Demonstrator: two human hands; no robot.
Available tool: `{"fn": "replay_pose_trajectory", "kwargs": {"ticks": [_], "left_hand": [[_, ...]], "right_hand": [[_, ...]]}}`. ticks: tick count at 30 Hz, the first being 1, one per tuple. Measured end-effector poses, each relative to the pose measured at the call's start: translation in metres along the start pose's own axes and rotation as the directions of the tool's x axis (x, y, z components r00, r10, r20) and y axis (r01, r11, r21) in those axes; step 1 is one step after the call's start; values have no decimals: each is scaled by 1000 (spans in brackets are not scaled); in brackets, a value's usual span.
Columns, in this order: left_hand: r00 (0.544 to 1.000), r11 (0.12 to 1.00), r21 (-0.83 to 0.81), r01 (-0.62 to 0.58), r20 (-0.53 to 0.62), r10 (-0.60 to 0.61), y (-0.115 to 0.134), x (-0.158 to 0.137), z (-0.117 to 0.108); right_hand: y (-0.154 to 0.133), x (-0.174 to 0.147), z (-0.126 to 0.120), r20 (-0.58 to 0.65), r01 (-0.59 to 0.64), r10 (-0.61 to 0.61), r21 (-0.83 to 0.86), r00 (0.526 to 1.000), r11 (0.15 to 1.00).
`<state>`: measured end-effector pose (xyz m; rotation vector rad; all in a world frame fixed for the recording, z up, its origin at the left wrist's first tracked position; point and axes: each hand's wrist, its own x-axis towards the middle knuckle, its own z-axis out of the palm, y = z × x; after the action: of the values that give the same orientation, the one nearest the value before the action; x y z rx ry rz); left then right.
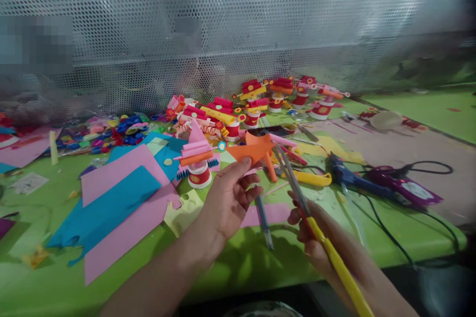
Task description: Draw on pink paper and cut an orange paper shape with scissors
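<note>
Two hands (227,193) (329,225), one orange sheet (256,148), one scissors (297,189)

The left arm (163,272) and the right arm (372,282) are bare and are stretched out from the near side, slanted toward each other. The left hand (225,195) is turned with its palm to the right; its thumb (237,169) is pressed in a pinch, and its other fingers (253,194) are loosely curled. The right hand (332,233) is closed in a grip, and is held a bit nearer.

The orange sheet (256,147) looks matt, scissors (299,195) metal-bladed.
</note>
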<state>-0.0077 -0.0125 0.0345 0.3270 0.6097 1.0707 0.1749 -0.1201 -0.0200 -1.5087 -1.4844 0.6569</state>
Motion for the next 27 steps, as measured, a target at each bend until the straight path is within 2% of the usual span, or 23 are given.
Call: {"fn": "replay_pose_trajectory", "kwargs": {"ticks": [2,5,10,16,22,27], "left_hand": [[999,999,20,-37,9,37,-2,-1,0],[997,996,40,-74,4,74,-8,-2,1],[999,999,28,-29,-33,29,-17,-3,2],[999,999,35,-5,-32,7,-20,0,0],[1000,998,63,-9,-21,10,-18,2,-1],[1000,997,74,-9,-9,9,-19,1,-2]], "right_hand": [[-6,1,3,31,-25,26,-33,999,999],[-13,4,7,76,-56,55,4,996,998],[-16,9,12,111,-123,108,141,988,982],[-13,16,15,143,-136,107,217,984,967],[-22,16,12,157,-209,174,238,972,948],[-25,17,10,167,-212,176,232,970,949]]}}
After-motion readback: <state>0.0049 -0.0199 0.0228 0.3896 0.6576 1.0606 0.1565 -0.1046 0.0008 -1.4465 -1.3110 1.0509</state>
